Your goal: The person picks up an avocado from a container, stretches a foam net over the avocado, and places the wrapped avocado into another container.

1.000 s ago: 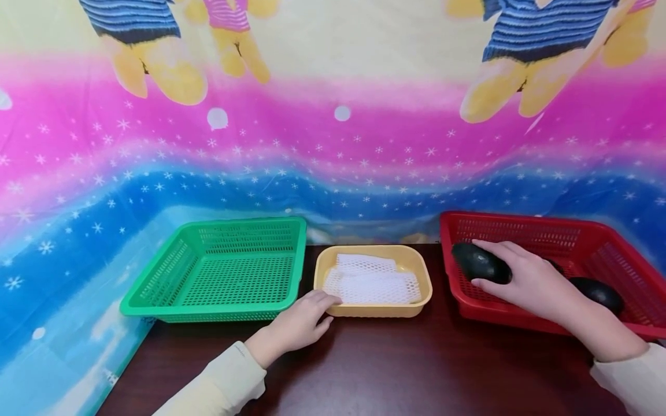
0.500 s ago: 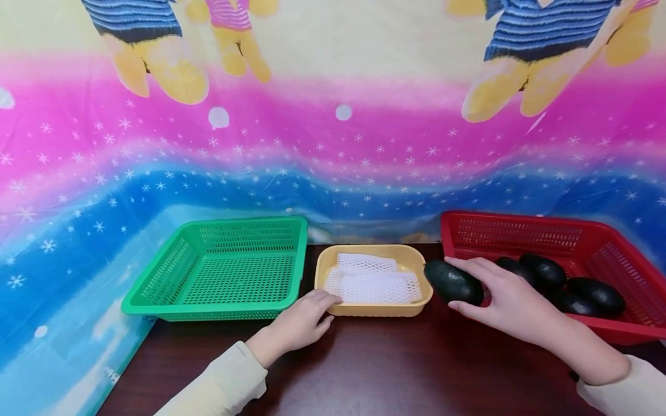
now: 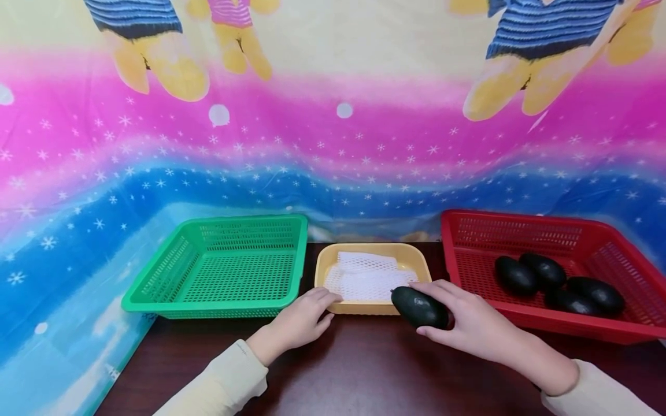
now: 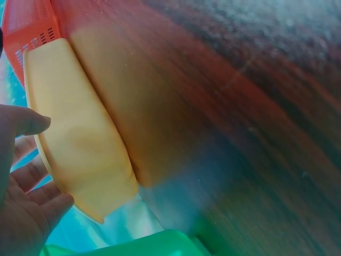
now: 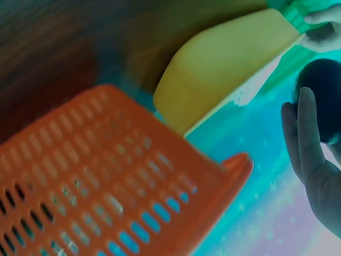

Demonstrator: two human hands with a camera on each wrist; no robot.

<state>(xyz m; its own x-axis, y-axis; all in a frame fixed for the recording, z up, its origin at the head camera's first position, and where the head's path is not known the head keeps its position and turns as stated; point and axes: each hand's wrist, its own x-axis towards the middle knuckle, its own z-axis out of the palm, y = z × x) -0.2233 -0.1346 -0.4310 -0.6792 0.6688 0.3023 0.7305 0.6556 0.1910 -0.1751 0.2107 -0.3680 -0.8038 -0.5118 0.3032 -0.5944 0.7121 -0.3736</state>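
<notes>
Head view shows brown table (image 3: 354, 372), snowflake backdrop (image 3: 291, 150), left hand (image 3: 299, 319) gripping tray (image 3: 364, 308), right hand (image 3: 468, 320) gripping dark fruit (image 3: 418, 307).

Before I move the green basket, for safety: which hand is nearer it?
Left. The left hand is just right of the green basket; the right hand, holding a dark fruit, is farther right.

I see left-hand fingers (image 3: 321, 297) and a dark fruit (image 3: 418, 307) crowding the near rim of the yellow tray (image 3: 364, 308); only a narrow slot parts it from the red basket (image 3: 577, 326). The desk (image 3: 354, 375) between the sleeves (image 3: 224, 375) gives passage.
</notes>
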